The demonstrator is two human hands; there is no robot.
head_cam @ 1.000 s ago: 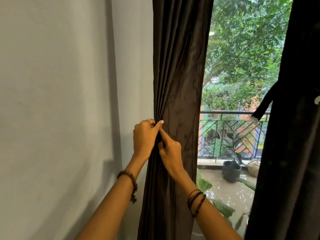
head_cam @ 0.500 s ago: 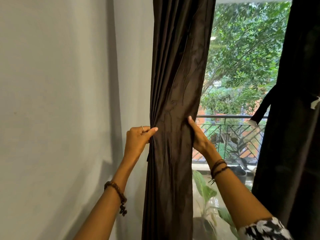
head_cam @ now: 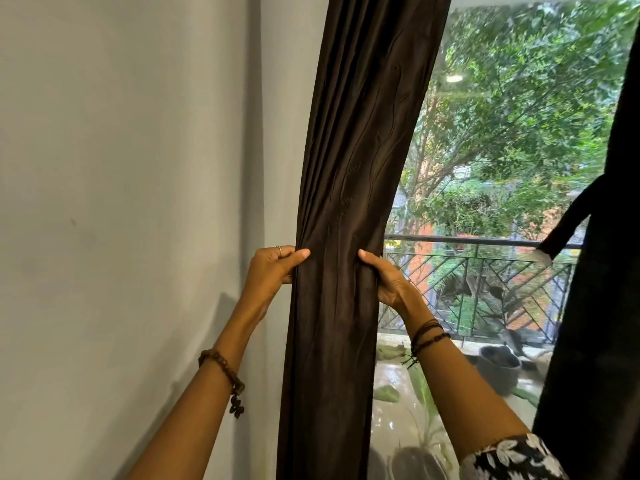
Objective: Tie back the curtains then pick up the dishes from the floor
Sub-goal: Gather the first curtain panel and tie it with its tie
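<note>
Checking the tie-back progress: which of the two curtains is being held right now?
The brown curtain beside the wall, gripped by the left hand and right hand; the dark curtain at right hangs untouched.

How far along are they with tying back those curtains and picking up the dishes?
Early on. The right curtain looks already gathered, with a tie-back strap across it, though the knot is out of sight. In hand: the left hand and right hand bunch the left curtain from both sides; no tie is visible round it yet. Left: tying it, then the dishes, which are not in view.
</note>
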